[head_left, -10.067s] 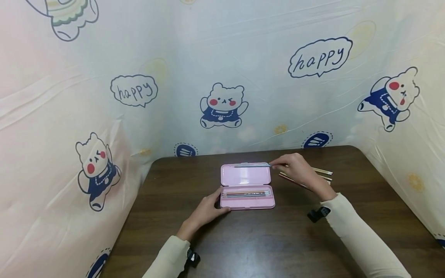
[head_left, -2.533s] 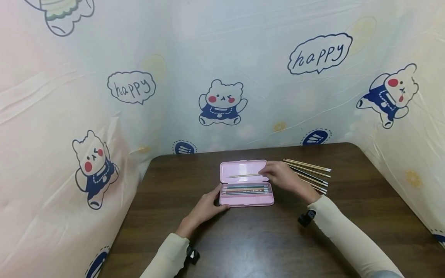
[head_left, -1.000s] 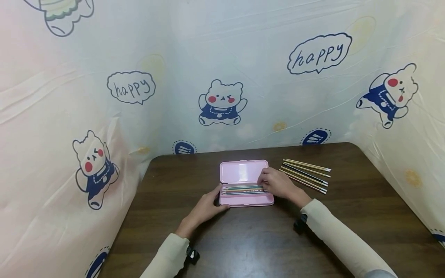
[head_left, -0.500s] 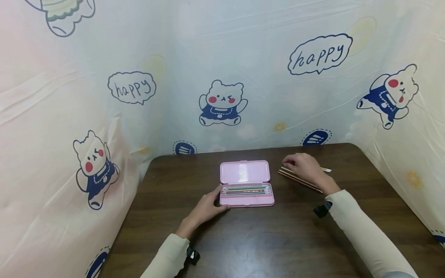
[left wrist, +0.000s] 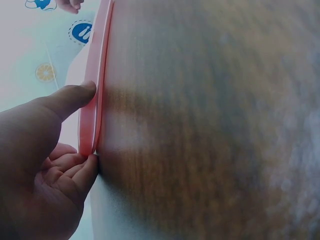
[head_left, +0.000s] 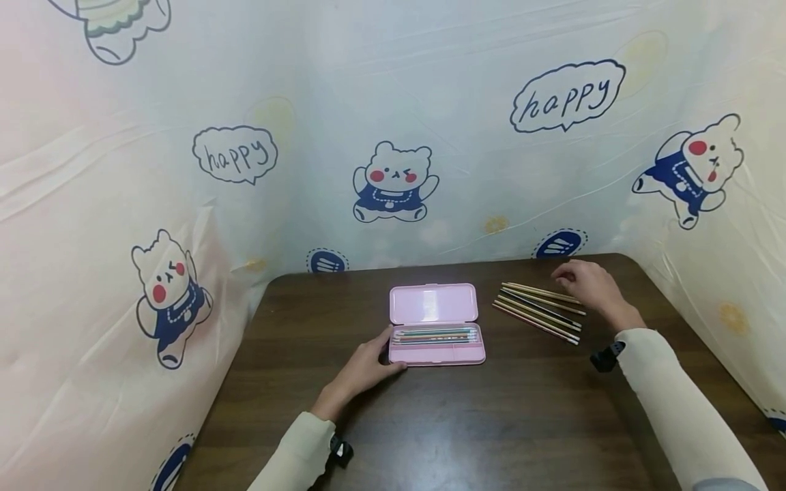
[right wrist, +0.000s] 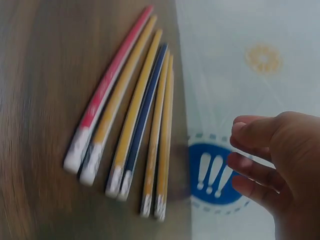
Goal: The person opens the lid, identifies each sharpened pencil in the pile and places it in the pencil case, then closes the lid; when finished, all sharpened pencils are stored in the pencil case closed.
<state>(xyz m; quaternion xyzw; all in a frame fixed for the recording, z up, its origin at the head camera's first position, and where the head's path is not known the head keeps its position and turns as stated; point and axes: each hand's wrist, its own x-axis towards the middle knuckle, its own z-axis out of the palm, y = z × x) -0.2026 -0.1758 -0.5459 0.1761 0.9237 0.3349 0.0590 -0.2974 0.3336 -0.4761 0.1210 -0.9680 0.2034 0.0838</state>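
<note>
A pink pencil case [head_left: 432, 307] lies with its lid folded back on the table. Several pencils [head_left: 432, 335] fill its rear compartment. My left hand [head_left: 362, 368] grips the case's left end, thumb at the front side and fingertips at the corner of the pink wall [left wrist: 89, 122]. Over the far right, my right hand [head_left: 592, 283] hovers with loosely bent fingers and holds nothing, close by the eraser ends of several loose pencils [head_left: 540, 310]. The right wrist view shows these fanned out: a red pencil [right wrist: 102, 95], a navy pencil [right wrist: 145, 115] and yellow ones, white erasers all at one end.
The brown wooden table [head_left: 460, 423] has its far edge just behind the case and pencils. A patterned cloth [head_left: 467, 123] with bears and "happy" lettering hangs behind and on both sides. Each wrist carries a small black camera [head_left: 606, 358].
My right hand carried a pencil to the case and let it go among the others, then moved back right, past the loose pencils. My left hand has stayed at the case.
</note>
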